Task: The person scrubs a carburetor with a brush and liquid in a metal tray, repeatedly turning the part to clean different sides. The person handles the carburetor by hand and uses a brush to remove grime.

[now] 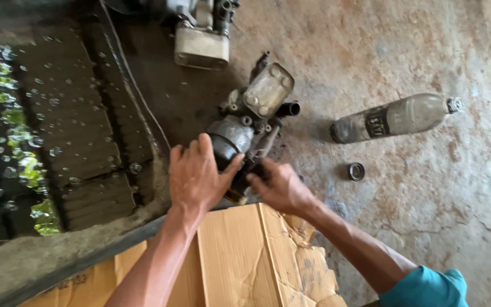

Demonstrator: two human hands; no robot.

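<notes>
A greasy metal engine part (254, 116) with a round grey canister, a flat bolted plate and a short black pipe lies on the concrete floor. My left hand (197, 173) wraps over the canister end, thumb against its side. My right hand (279, 185) grips the dark lower end of the same part just right of the left hand, fingers curled around it. What lies under my palms is hidden. Both forearms reach over a sheet of brown cardboard (245, 261).
A second metal engine part (203, 42) stands at the top. A dusty plastic bottle (396, 117) lies on its side at the right, a small dark cap (356, 171) near it. At the left is a dark ribbed tray (80, 142) with oily liquid and bubbles.
</notes>
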